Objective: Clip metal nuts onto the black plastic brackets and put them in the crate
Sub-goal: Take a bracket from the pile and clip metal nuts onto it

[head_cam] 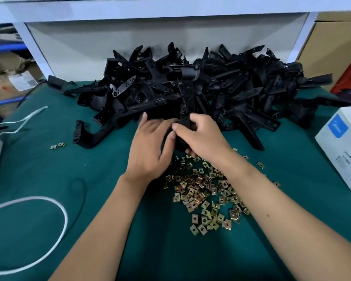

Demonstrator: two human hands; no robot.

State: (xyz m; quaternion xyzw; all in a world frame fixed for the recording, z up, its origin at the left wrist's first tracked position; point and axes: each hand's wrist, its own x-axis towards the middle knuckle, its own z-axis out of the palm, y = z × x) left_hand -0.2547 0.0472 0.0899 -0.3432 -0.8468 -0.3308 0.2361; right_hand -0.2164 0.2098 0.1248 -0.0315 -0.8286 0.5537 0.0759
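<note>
Both hands gripping one black plastic bracket (pixel 185 118) at near edge of bracket heap (pixel 190 86): left hand (pixel 150 147) holding its left side, right hand (pixel 201 136) pinching upright strip. Brass-coloured metal clip nuts (pixel 205 191) lying on green desk (pixel 89 159) directly below right wrist, nearer that hand. Crate not showing.

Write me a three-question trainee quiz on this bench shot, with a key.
1. True or false: the loose metal nuts lie nearer the person than the pile of black brackets.
2. Multiple choice: what does the right hand grip? A) a white cord B) a black bracket C) a white box
3. Fill in: the white box sits at the ____ edge of the green mat.

Key:
1. True.
2. B: the right hand's fingers curl round the held bracket, with the left hand on it too.
3. Right.
</note>
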